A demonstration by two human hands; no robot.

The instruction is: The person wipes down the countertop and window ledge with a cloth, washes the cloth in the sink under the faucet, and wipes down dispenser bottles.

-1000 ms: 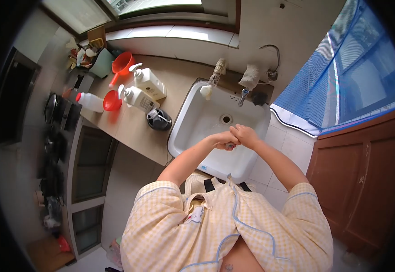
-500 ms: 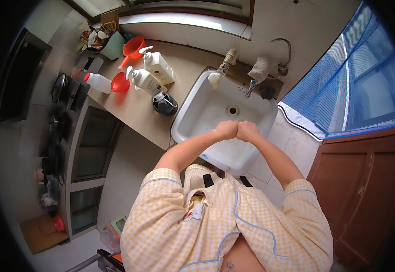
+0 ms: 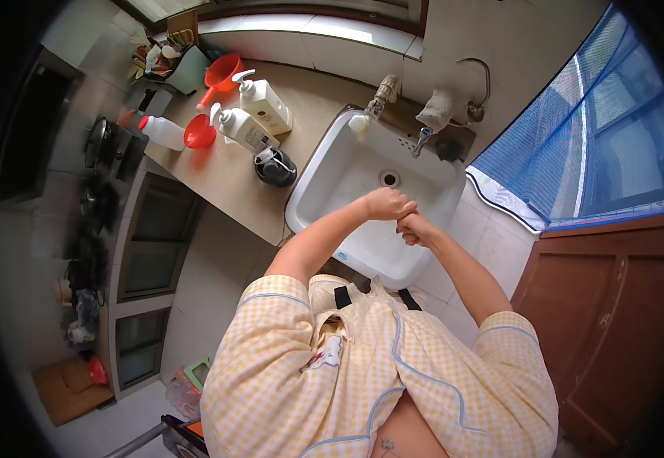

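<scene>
Over the white sink (image 3: 332, 164), my left hand (image 3: 389, 204) is closed in a fist, knuckles up. My right hand (image 3: 417, 229) is closed too, just to the right and slightly nearer my body, its fingers touching the left hand. Whatever lies inside either fist is hidden. The drain (image 3: 390, 179) shows just beyond my hands. A tap (image 3: 422, 143) with a wrapped pipe stands at the sink's back edge, and a second tap (image 3: 381, 95) is to its left.
Left of the sink, the counter (image 3: 217, 179) holds two pump bottles (image 3: 265, 107) (image 3: 244, 131), a dark jar (image 3: 275, 168), a red ladle (image 3: 223, 72), a red bowl (image 3: 199, 131) and a white bottle (image 3: 164, 133). A brown door (image 3: 606, 305) and blue mesh (image 3: 576, 137) are at right.
The view has shifted, so the sink sits higher in the picture. My fists were side by side half a second ago; now the left is farther forward and the right is lower, with its fingers turned.
</scene>
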